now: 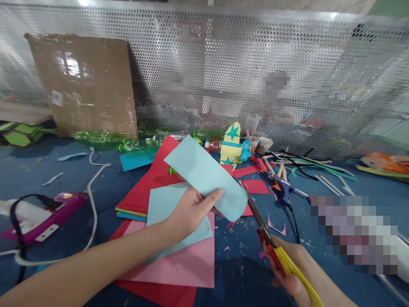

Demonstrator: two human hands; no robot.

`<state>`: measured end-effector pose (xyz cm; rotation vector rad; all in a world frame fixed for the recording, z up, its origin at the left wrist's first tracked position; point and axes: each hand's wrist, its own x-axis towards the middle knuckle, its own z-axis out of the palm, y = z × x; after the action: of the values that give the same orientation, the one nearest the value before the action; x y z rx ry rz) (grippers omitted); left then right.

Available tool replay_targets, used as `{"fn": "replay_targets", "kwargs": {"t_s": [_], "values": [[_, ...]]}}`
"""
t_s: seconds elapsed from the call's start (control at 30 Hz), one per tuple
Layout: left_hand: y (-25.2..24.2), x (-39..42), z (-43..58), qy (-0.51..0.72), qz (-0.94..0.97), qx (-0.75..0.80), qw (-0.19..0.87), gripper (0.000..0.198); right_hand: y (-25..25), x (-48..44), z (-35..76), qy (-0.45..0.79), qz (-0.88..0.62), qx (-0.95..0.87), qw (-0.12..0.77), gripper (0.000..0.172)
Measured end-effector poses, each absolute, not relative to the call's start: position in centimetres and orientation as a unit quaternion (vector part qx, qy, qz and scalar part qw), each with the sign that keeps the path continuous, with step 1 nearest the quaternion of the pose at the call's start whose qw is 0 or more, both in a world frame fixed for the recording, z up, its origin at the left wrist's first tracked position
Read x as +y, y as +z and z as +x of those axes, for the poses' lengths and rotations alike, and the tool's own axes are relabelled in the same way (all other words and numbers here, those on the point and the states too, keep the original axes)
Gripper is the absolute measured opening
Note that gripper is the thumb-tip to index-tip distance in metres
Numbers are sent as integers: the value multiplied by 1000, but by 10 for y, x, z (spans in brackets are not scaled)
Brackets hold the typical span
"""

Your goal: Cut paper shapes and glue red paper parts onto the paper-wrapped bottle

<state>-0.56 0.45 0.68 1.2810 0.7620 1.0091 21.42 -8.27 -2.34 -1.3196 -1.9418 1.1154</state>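
Note:
My left hand (pixel 188 211) is closed on a light blue paper strip (pixel 204 175), with the thumb on top, and holds it up over the table. My right hand (pixel 294 273) grips scissors (pixel 268 238) with red and yellow handles. Their blades point up and left, and the tips touch the strip's rounded lower right end. Below lie a second light blue sheet (pixel 162 204), a pink sheet (pixel 188 260) and red sheets (pixel 150 187).
A blue mat (pixel 79 179) covers the table. On it lie a purple glue gun (pixel 44 217) with a white cord at left, a blue glue gun (pixel 281 192), a paper airplane model (pixel 231 147), green plastic bottles (pixel 105 138), straws (pixel 319 170) and paper scraps. Cardboard (pixel 86 85) leans on a perforated metal screen (pixel 255 64).

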Motion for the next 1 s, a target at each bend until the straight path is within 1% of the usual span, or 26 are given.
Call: {"fn": "replay_targets", "kwargs": {"t_s": [0.13,0.3,0.53,0.67,0.83,1.0], "values": [[5,6,-5,451,545,326,627,24,-26,-83,215,415,-498,-714,266,68],[3,8,-6,457,540,308,637,24,-27,-83,216,429,-503,-700,271,69],[-1,12,-9,468,551,302,622,21,-33,-83,219,384,-512,-715,282,68],[-6,16,-10,466,553,312,616,23,-36,-82,219,371,-503,-727,284,71],[-6,17,-8,460,553,332,610,27,-36,-82,217,398,-499,-717,279,70],[-2,12,-3,461,528,324,636,30,-38,-85,212,422,-521,-678,301,68]]}}
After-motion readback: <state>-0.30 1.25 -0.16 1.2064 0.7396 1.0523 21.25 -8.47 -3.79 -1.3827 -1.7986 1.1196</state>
